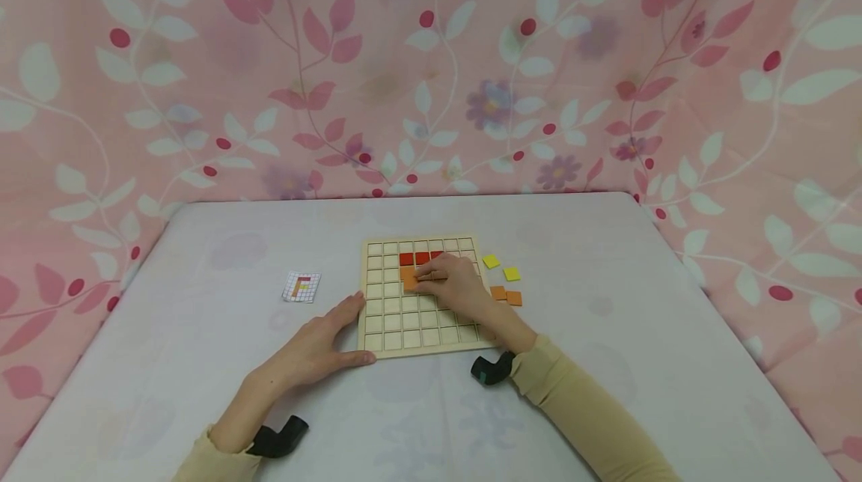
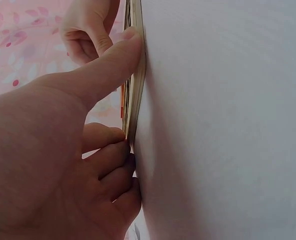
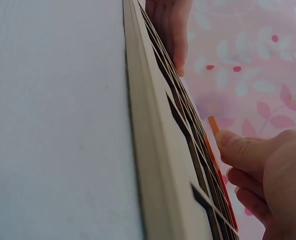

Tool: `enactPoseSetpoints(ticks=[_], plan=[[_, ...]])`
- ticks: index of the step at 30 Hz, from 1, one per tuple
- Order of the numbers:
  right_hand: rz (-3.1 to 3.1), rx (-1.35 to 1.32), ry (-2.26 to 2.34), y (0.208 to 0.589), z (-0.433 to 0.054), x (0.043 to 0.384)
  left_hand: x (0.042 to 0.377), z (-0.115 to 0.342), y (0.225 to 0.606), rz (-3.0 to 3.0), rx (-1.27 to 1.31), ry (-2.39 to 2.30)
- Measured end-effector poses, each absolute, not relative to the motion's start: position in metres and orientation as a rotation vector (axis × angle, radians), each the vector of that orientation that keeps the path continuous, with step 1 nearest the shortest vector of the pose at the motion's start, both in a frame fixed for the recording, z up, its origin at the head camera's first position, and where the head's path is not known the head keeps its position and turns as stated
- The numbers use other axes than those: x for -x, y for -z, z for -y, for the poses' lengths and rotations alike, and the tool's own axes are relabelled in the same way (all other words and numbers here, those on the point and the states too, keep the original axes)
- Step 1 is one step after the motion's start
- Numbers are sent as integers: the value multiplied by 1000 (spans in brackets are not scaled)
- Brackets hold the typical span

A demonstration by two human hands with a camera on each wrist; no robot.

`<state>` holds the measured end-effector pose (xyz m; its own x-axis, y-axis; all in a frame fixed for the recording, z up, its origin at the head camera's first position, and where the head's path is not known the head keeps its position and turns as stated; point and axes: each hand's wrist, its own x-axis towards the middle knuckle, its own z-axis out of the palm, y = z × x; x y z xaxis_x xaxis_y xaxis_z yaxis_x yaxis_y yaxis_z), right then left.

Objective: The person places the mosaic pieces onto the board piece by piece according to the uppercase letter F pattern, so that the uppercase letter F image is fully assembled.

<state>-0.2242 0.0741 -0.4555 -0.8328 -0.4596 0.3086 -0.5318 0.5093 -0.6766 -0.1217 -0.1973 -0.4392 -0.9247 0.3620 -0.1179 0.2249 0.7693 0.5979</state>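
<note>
A square wooden grid board (image 1: pixel 393 321) lies on the table. My left hand (image 1: pixel 306 347) rests against its near-left corner, thumb at the front edge and the other fingers along the left side. My right hand (image 1: pixel 454 287) is over the upper middle of the grid. Between its thumb and fingers it pinches an orange square tile (image 3: pixel 214 125), tilted above the board in the right wrist view. A row of red tiles (image 1: pixel 406 259) sits in the grid just beyond, partly covered by the right hand. Orange shows directly below the red row, beside the fingertips.
Two yellow tiles (image 1: pixel 491 261) and two orange tiles (image 1: pixel 514 299) lie right of the board, the orange ones near the right wrist. A small pattern card (image 1: pixel 301 287) with a coloured grid design lies to the left. Behind the white table (image 1: pixel 579 242) hangs a pink floral cloth (image 1: pixel 377 78).
</note>
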Motion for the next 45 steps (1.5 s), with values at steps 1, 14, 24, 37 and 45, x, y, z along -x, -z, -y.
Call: enactPoseSetpoints(ticks=[1, 14, 24, 37, 45], plan=[[2644, -892, -1225, 456, -74, 224, 122, 197, 439, -2740, -464, -881], [2635, -927, -1130, 462, -71, 224, 122, 198, 439, -2743, -474, -884], [2612, -957, -1081, 461, -70, 222, 122, 198, 440, -2736, -459, -885], [2611, -941, -1085, 464, -70, 223, 122, 198, 441, -2734, -460, -892], [2572, -973, -1103, 464, -70, 224, 122, 198, 441, -2739, -464, -890]])
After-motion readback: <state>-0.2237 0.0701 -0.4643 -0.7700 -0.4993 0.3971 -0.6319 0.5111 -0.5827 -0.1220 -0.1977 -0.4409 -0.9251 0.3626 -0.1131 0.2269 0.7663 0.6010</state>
